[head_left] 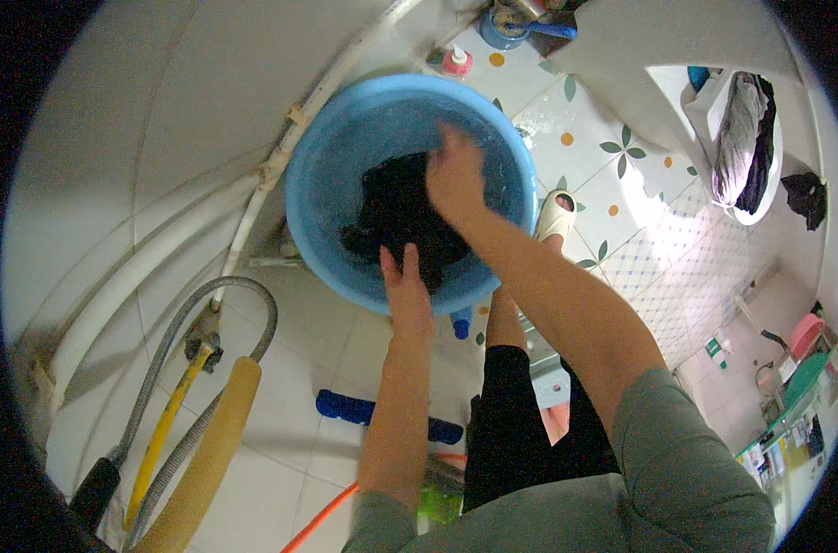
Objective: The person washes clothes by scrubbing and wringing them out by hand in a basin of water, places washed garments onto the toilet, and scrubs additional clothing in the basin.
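Observation:
A light blue round basin stands on the floor before me. Inside it lies a bunched black cloth, which looks wet. My left hand is at the cloth's near edge, two fingers pointing up against it and the others hidden by the dark fabric; it seems to grip that edge. Over the cloth's right side is my right hand, blurred by motion, so its fingers are unclear. Whether it has hold of any fabric does not show.
White pipes run along the left wall, above hoses. A blue brush head lies on the near floor. Beyond the basin stands a pink-topped bottle. Grey and black clothes hang over a white basin at right.

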